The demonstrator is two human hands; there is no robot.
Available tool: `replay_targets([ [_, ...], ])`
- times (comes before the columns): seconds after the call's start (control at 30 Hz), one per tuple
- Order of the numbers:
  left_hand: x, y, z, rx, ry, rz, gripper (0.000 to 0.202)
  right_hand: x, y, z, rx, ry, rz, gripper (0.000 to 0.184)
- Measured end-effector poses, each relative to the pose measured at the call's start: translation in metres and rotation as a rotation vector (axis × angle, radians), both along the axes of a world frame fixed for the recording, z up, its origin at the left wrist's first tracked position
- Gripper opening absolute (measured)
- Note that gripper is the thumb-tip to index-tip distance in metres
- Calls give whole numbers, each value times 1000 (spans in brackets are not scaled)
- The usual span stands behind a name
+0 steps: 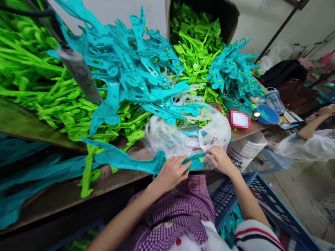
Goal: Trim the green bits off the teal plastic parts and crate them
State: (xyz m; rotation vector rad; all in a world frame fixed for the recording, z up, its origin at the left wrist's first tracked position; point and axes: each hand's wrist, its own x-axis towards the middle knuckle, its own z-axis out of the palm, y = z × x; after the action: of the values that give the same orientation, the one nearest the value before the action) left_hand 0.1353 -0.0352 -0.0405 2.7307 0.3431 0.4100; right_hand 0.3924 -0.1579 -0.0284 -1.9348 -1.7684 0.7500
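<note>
A long teal plastic part (123, 159) lies across the edge of the wooden bench (65, 190). My left hand (171, 172) is closed around its right portion. At the part's right end my right hand (222, 160) pinches it where a small green piece (201, 160) sits. Both hands are just in front of a clear plastic bag (183, 136) holding more green and teal parts.
Heaps of teal parts (131, 66) and green parts (39, 76) cover the bench, with a box of green parts (199, 28) behind. A grey tool (78, 75) hangs at left. A blue bowl (267, 115) stands right; another person's arm (314, 125) rests there. A blue crate (261, 202) sits by my knee.
</note>
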Motion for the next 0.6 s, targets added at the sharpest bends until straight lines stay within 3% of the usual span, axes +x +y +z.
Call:
replay_targets([
  [0.07, -3, 0, 24, 89, -28, -35, 32, -3, -13, 11, -2, 134, -41, 27],
  [0.13, -1, -1, 48, 164, -114, -43, 39, -4, -28, 14, 56, 261, -175, 24],
  [0.2, 3, -3, 67, 206, -252, -18, 46, 2, -37, 9, 156, 357, -388, 26],
  [0.27, 7, -4, 75, 195, -383, 6, 48, 18, -33, 2, 297, 447, -635, 31],
  [0.37, 4, -6, 62, 87, -432, 1, 47, 77, 5, 4, 597, 531, -954, 41],
  [0.47, -17, -12, 30, -33, -290, -7, 46, 170, 76, 25, 764, 461, -1109, 37],
  [0.6, -66, -29, -10, -150, -94, 99, 48, 274, 187, 64, 475, 251, -1146, 33],
])
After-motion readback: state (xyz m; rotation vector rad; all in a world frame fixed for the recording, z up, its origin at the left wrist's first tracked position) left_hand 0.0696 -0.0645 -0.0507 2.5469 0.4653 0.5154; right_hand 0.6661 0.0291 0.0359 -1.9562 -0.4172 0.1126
